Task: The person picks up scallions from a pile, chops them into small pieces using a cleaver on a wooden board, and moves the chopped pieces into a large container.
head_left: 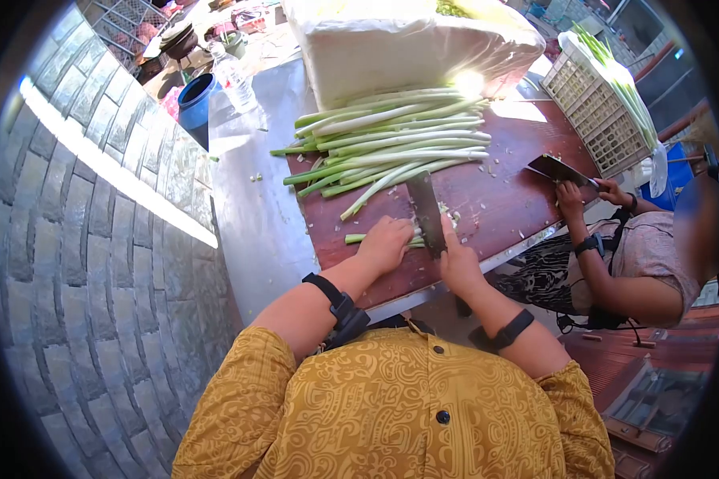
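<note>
My left hand (387,243) is closed over green onion stalks (355,239) on the red-brown board (335,215), their cut ends sticking out to its left. In my right hand (459,259) is a cleaver (426,209), its dark, wide blade standing just right of my left fingers. Small chopped onion pieces (453,214) lie beside the blade. Beyond both hands, a pile of long green onions (407,144) lies crosswise on the board. The cleaver's cutting edge is hidden from this angle.
A white foam box (391,56) stands behind the pile. At right, a co-worker's hand (569,199) is by another cleaver (561,172), near a plastic crate (599,108) with green onions. A plastic bottle (236,84), blue bucket (196,102) and brick wall (96,279) are at left.
</note>
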A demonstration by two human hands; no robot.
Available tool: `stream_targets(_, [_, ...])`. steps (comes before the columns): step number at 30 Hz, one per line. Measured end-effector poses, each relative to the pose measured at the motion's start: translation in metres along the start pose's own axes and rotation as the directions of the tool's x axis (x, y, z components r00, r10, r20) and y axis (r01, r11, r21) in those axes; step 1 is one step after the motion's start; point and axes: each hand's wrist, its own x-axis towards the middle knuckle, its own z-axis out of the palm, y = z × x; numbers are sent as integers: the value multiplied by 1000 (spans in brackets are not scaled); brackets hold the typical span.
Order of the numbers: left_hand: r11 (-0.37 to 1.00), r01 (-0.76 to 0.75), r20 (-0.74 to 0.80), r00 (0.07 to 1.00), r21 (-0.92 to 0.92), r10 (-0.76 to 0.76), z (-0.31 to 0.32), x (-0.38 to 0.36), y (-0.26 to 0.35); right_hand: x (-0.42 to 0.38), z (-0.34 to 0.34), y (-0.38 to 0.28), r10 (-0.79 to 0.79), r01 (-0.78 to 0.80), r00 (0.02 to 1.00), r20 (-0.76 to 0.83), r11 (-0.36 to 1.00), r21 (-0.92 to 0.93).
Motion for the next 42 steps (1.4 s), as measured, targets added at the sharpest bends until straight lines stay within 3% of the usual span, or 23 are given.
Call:
stream_targets(12, [991, 87, -140, 985, -98, -100, 11, -11, -3, -10, -33, -17, -40, 41, 999, 22, 998, -44])
stream_targets(15, [992, 68, -158, 984, -107, -85, 13, -12, -7, -20, -52, -21, -90, 100, 992, 94, 990, -101])
stream_targets(22, [994, 41, -218, 974, -105, -63, 19, -13, -11, -35, -64, -32, -34, 81, 964, 262, 982, -171])
stream_targets(30, [996, -5, -242, 970, -92, -17, 22, -11, -11, -26, -63, -38, -5, 89, 941, 339, 969, -231])
stream_targets(33, [997, -8, -221, 975, -80, -10, 23, -14, -11, -9, -39, -32, 3, 80, 949, 314, 965, -249])
stream_targets(36, [997, -39, -219, 975, -65, 23, 21, -11, -15, 4, -13, -24, -51, 81, 980, 194, 986, -149])
stream_targets(39, [993, -62, -237, 971, -102, 36, 20, -17, -13, -1, -4, -22, 38, -27, 994, 104, 995, -99])
stream_targets(42, [991, -41, -259, 966, -128, 7, 14, -17, -8, -1, 2, 0, 37, -12, 987, -154, 987, 159])
